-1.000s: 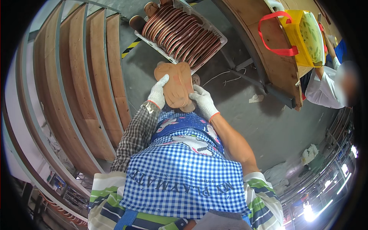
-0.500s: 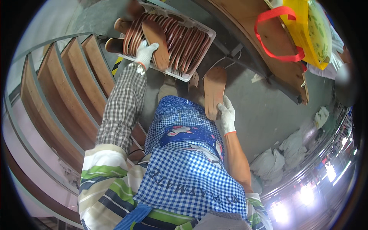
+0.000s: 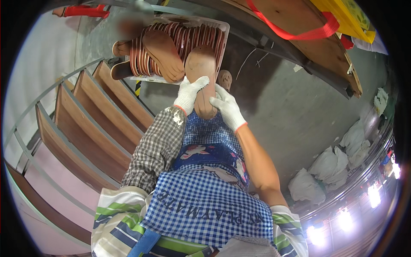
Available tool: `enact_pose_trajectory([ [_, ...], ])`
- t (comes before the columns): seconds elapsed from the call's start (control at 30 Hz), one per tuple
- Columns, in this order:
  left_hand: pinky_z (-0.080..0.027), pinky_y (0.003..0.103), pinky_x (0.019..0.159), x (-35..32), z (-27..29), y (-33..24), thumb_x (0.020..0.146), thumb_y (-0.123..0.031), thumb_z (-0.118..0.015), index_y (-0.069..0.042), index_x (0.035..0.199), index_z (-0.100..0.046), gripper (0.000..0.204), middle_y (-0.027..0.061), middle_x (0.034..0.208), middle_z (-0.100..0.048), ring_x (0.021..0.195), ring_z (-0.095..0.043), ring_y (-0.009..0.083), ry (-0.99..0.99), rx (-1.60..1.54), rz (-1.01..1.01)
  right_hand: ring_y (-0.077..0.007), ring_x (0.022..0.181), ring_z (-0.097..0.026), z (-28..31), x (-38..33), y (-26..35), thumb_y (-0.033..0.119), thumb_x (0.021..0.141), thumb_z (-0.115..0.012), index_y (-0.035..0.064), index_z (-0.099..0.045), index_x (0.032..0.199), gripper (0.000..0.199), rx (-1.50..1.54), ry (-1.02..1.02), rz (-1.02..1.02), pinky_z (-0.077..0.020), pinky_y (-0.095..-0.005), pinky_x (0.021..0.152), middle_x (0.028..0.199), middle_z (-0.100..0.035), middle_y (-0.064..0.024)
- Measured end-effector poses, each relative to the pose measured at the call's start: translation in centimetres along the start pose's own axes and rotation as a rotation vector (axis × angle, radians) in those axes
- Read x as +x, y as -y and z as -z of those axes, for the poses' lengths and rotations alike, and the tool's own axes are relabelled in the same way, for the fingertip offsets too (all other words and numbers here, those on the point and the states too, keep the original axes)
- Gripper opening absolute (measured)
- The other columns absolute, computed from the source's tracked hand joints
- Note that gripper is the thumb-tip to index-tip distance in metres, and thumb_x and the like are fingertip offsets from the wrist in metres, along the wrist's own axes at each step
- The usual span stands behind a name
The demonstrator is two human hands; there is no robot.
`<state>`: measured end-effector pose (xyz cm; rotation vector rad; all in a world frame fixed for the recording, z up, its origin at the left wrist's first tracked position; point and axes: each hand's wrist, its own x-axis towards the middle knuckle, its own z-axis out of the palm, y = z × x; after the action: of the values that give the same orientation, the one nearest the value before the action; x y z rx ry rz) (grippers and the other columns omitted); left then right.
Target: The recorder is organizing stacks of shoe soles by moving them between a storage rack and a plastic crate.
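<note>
Taking the crate (image 3: 222, 32) of stacked soles as the landmark: far to its left and below, a rack (image 3: 81, 128) of slanted wooden shelves with grey metal rails runs toward the lower left edge. Just left of the crate, the heels of two soles (image 3: 122, 58) stick out past its rim. Inside the crate, brown soles stand on edge in a tight row, and one loose sole (image 3: 162, 53) lies flat across them.

Directly below the crate's front right corner, the left hand (image 3: 188, 95), in a white knit glove with a checked sleeve behind it, grips the left side of a tan insole (image 3: 201, 70). The insole stands nearly upright, its toe overlapping the crate's front edge and its heel down between the two hands. The right hand (image 3: 229, 109), also gloved and with a bare forearm, is closed on the insole's right side, so both hands are together, clamped on the same piece, touching or nearly touching each other at its heel.

Below the hands hangs a blue checked apron (image 3: 205, 205). Right of the crate, a wooden bench (image 3: 299, 25) carries a red strap (image 3: 299, 34). Well to the lower right, white sacks (image 3: 325, 171) lie on the grey floor.
</note>
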<state>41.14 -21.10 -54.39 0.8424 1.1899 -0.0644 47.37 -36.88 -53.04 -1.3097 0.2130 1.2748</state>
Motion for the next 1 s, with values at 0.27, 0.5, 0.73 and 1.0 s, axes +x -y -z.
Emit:
enact_pose_trajectory([
  [0.27, -0.050, 0.046, 0.100, 8.2, 1.8, -6.6, 0.079, -0.032, -0.073, -0.004, 0.157, -0.029, 0.094, 0.0339, 0.127, -0.061, 0.117, -0.062, 0.0453, -0.164, 1.004, -0.365, -0.0401, 0.101, -0.068, 4.2, 12.3, 5.0, 0.033, 0.089, -0.066, -0.0014, -0.072, 0.110, 0.040, -0.887, -0.341, 0.197, -0.0523, -0.0456, 0.092, 0.105, -0.073, -0.0223],
  [0.5, -0.036, 0.052, 0.118, 13.5, -0.3, -7.6, 0.086, -0.038, -0.068, -0.023, 0.157, -0.039, 0.078, 0.0152, 0.158, -0.041, 0.144, -0.037, 0.0461, -0.269, 1.683, -0.792, -0.0433, 0.102, -0.069, 5.5, 21.2, 2.8, 0.032, 0.082, -0.068, -0.0049, -0.070, 0.115, 0.049, -1.196, -0.258, -0.086, -0.0534, -0.0481, 0.092, 0.102, -0.071, -0.0294],
  [0.73, -0.014, 0.072, 0.119, 16.3, -4.7, -5.3, 0.086, -0.046, -0.067, -0.026, 0.155, -0.041, 0.076, 0.0041, 0.164, -0.030, 0.151, -0.020, 0.0466, -0.066, 1.785, -0.759, -0.0435, 0.093, -0.071, 2.8, 17.6, 0.2, 0.028, 0.075, -0.067, -0.0006, -0.077, 0.089, 0.033, -1.062, -0.177, -0.286, -0.0549, -0.0486, 0.088, 0.091, -0.071, -0.0293],
  [1.0, -0.009, 0.076, 0.118, 16.6, -5.4, -4.6, 0.083, -0.040, -0.072, -0.032, 0.157, -0.035, 0.084, 0.0033, 0.165, -0.028, 0.152, -0.014, 0.0485, -0.049, 1.729, -0.745, -0.0371, 0.089, -0.072, 3.7, 15.2, 0.5, 0.026, 0.079, -0.064, 0.0033, -0.076, 0.082, 0.026, -0.905, -0.235, -0.208, -0.0548, -0.0442, 0.083, 0.087, -0.073, -0.0217],
])
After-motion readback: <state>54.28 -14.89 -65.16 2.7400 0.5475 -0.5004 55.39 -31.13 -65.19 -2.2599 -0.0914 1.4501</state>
